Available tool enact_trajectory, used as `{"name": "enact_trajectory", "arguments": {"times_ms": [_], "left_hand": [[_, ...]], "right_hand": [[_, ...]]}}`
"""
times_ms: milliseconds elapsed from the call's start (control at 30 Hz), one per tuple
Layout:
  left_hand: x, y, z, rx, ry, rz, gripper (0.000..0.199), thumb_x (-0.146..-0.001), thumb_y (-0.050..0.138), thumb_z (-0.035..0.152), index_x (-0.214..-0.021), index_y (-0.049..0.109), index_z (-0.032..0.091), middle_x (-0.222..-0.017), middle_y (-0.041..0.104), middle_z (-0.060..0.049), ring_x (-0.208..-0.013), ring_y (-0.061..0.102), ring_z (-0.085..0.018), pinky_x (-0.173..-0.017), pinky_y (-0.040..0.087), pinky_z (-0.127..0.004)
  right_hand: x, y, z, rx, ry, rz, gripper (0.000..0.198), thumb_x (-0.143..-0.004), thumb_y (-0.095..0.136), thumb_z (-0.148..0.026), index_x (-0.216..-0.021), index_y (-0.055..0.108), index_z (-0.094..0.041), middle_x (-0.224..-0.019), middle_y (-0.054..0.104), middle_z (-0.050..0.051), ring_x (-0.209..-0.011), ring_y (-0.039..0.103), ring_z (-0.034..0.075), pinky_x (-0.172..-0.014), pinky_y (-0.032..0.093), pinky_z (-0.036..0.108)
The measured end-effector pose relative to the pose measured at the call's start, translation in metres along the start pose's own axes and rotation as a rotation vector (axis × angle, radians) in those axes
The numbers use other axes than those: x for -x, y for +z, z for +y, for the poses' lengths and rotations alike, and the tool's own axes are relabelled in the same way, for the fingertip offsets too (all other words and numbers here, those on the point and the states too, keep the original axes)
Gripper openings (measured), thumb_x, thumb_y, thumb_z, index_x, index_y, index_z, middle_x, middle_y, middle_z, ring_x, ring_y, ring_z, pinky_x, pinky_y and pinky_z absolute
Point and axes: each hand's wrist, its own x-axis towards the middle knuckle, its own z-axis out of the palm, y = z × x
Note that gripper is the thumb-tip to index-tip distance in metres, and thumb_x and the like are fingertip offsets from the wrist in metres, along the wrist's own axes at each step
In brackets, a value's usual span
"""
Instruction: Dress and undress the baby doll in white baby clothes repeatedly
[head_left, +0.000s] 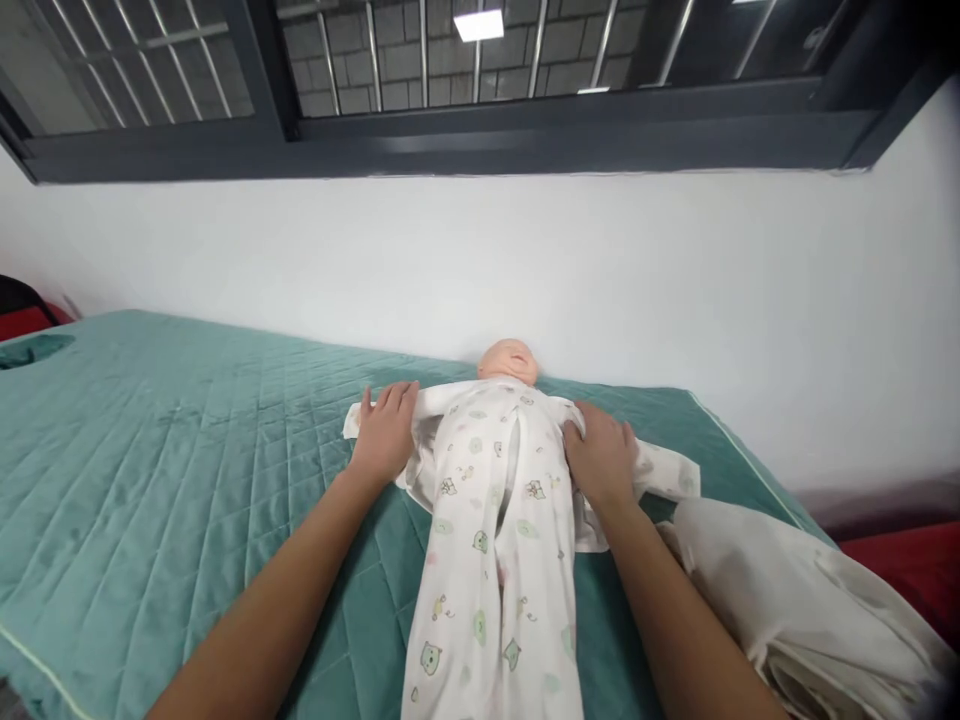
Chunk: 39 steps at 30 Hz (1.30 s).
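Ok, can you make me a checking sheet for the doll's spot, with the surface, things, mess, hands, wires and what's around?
Surface: green quilted cover, creased in places.
Job's things: doll, head near the white wall; white printed clothing spread below its head, front slit parted.
Clutter: pale bundled cloth at right, a red item beside it, another at far left.
Grip: left hand on one sleeve, right hand on the other; tightness can't be told.
Cables: nothing seen.
Surroundings: dark-framed window, metal bars.

garment (450, 560), 2 forearms (277, 600): cut off below | doll (508, 360): torso hidden | white cloth (810, 580): cut off
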Motion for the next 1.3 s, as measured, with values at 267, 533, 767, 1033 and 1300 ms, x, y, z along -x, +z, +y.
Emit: {"name": "enact_trajectory", "arguments": {"times_ms": [267, 533, 767, 1033, 1300], "left_hand": [[-0.042, -0.032, 0.072, 0.695, 0.090, 0.049, 0.037, -0.087, 0.039, 0.011, -0.109, 0.067, 0.018, -0.115, 0.070, -0.005, -0.109, 0.062, -0.018, -0.101, 0.048, -0.033], [-0.101, -0.053, 0.180, 0.049, 0.505, -0.598, 0.028, -0.091, 0.047, 0.028, -0.102, 0.070, 0.017, -0.115, 0.069, -0.011, -0.098, 0.066, -0.024, -0.082, 0.053, -0.033], [-0.098, -0.035, 0.229, -0.107, 0.516, -0.673, 0.030, -0.087, 0.058, 0.025, -0.113, 0.068, 0.018, -0.132, 0.058, -0.015, -0.119, 0.053, -0.033, -0.098, 0.045, -0.048], [-0.114, -0.026, 0.224, -0.145, 0.513, -0.687, 0.035, -0.082, 0.062, 0.026, -0.117, 0.065, 0.021, -0.129, 0.063, -0.012, -0.117, 0.056, -0.032, -0.094, 0.046, -0.046], [-0.117, -0.019, 0.229, -0.097, 0.604, -0.694, 0.034, -0.078, 0.063, 0.025, -0.112, 0.067, 0.022, -0.120, 0.068, -0.011, -0.108, 0.062, -0.031, -0.091, 0.050, -0.044]], "right_hand": [[-0.003, -0.005, 0.005, -0.013, 0.136, -0.014, 0.038, -0.088, 0.045, -0.034, -0.115, 0.065, -0.016, -0.119, 0.068, 0.012, -0.119, 0.053, 0.029, -0.114, 0.015, 0.050], [-0.001, -0.019, 0.010, -0.042, 0.230, -0.018, 0.027, -0.086, 0.054, -0.036, -0.104, 0.064, -0.019, -0.111, 0.069, 0.011, -0.114, 0.055, 0.030, -0.110, 0.021, 0.050], [-0.003, -0.024, 0.014, -0.061, 0.228, -0.040, 0.021, -0.088, 0.051, -0.034, -0.096, 0.063, -0.019, -0.101, 0.070, 0.011, -0.105, 0.058, 0.029, -0.097, 0.033, 0.044], [-0.006, -0.030, 0.026, -0.074, 0.305, -0.004, 0.025, -0.089, 0.048, -0.033, -0.101, 0.063, -0.018, -0.100, 0.070, 0.011, -0.094, 0.062, 0.026, -0.082, 0.039, 0.035], [-0.008, -0.035, 0.030, -0.021, 0.356, -0.101, 0.029, -0.090, 0.048, -0.037, -0.105, 0.064, -0.018, -0.097, 0.071, 0.012, -0.093, 0.065, 0.028, -0.077, 0.041, 0.035]]}}
